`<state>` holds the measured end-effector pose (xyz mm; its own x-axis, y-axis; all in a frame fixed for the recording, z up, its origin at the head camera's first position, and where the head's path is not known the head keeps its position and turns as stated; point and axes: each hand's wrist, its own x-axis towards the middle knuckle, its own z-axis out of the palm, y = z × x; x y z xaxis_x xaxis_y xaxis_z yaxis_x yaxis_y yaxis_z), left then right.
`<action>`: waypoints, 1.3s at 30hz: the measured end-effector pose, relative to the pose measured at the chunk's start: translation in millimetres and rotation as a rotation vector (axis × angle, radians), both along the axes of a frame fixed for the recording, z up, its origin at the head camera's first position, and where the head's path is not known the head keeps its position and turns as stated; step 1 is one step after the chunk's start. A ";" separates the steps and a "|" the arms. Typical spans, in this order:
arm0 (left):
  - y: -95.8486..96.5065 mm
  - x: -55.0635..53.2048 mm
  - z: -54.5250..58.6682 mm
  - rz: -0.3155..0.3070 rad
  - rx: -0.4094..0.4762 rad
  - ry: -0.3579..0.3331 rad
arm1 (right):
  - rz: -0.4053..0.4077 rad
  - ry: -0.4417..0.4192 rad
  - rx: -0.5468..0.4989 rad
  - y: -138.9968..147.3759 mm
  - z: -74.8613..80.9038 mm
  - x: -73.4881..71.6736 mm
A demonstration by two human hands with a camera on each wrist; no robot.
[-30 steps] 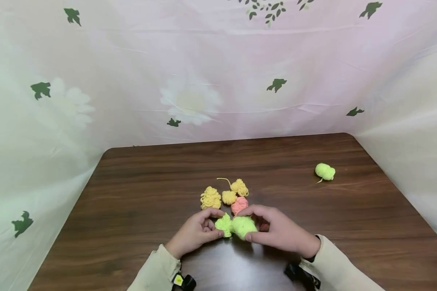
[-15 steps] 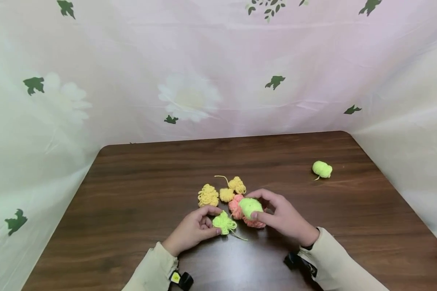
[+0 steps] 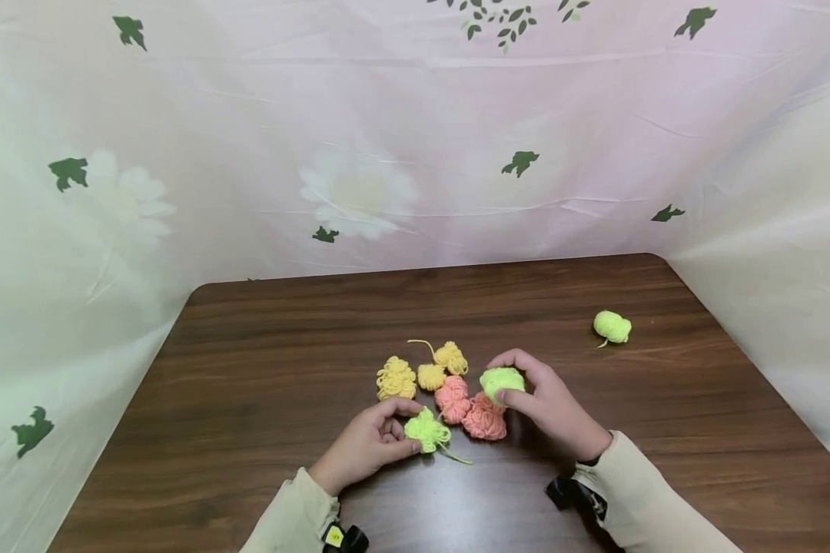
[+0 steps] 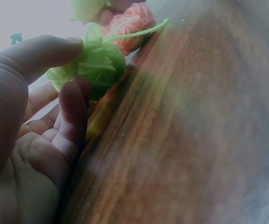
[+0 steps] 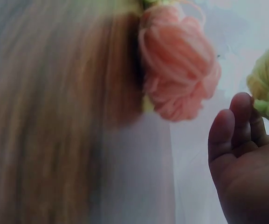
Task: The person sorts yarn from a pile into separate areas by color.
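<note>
My left hand (image 3: 376, 439) pinches a small, loopy bundle of bright green yarn (image 3: 426, 430) between thumb and fingers, low over the table. A loose green tail trails from it to the right. My right hand (image 3: 549, 399) grips a rounder ball of green yarn (image 3: 501, 382), raised beside and partly over a coral yarn bundle (image 3: 485, 418). In the right wrist view this green ball (image 5: 268, 84) shows at the right edge by the fingers. A second coral bundle (image 3: 453, 399) lies between the two hands.
Yellow yarn bundles, one larger (image 3: 396, 378) and two smaller (image 3: 431, 376), lie just beyond the left hand. Another green yarn ball (image 3: 612, 326) sits alone at the back right of the wooden table (image 3: 283, 330). A printed cloth (image 3: 415, 138) hangs behind the table.
The two green pieces were side by side; the right hand has carried the round ball away to the right and back, uncovering the coral bundles. The left hand has stayed nearly still.
</note>
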<state>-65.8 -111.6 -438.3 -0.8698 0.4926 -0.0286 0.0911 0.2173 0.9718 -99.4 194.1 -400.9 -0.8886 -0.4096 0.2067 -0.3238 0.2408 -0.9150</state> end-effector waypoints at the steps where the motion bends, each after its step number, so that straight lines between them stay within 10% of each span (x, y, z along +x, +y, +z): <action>1: 0.1 -0.1 0.0 -0.004 -0.001 0.000 | -0.009 -0.012 -0.013 1.2 -1.0 -1.0; 23: -12.4 -1.2 6.2 0.018 -0.090 0.000 | -0.271 -0.187 -0.096 21.4 -17.5 -30.8; 39: -0.4 -1.4 1.1 0.007 -0.050 -0.001 | -0.409 -0.138 -0.080 60.4 -25.4 -37.7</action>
